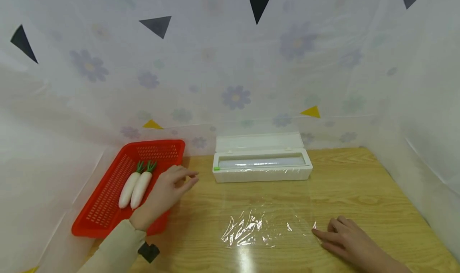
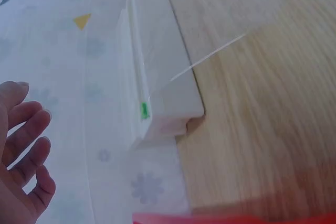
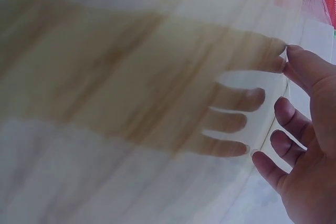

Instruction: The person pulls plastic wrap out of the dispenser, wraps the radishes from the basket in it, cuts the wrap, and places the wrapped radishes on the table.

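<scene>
Head view: shiny, crinkled clear film

On the yellow-brown, wood-grained table, a perforated red plastic basket sits at nine o'clock with white, green-topped radishes, a white rectangular box at twelve. The whitish sheet backdrop bears lilac flowers and black, grey, yellow triangles.

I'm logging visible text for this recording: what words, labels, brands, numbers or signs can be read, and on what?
None: no readable text shows in any view.
The white box, clear film and red basket show no lettering.
The backdrop bears only flowers and triangles, no words or numbers.
</scene>
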